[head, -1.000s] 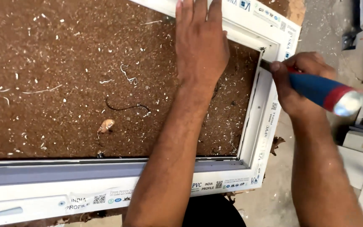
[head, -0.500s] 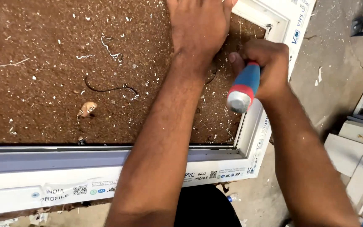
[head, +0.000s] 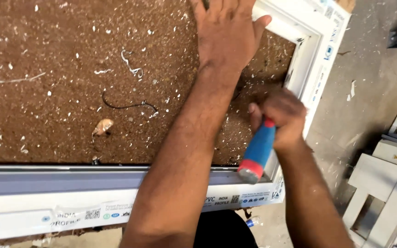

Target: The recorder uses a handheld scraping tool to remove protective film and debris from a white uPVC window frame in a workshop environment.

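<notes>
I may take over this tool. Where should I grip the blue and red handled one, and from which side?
Likely the blue middle of the blue and red handled tool, from its right, as the right hand does: the shaft is straight and its red butt slants towards the wearer.

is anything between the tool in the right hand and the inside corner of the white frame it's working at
Nothing visible. The right hand grips the blue and red tool handle close against the white window frame. The working end is hidden by the hand. The left hand lies flat above it, on the brown board, beside the path.
</notes>
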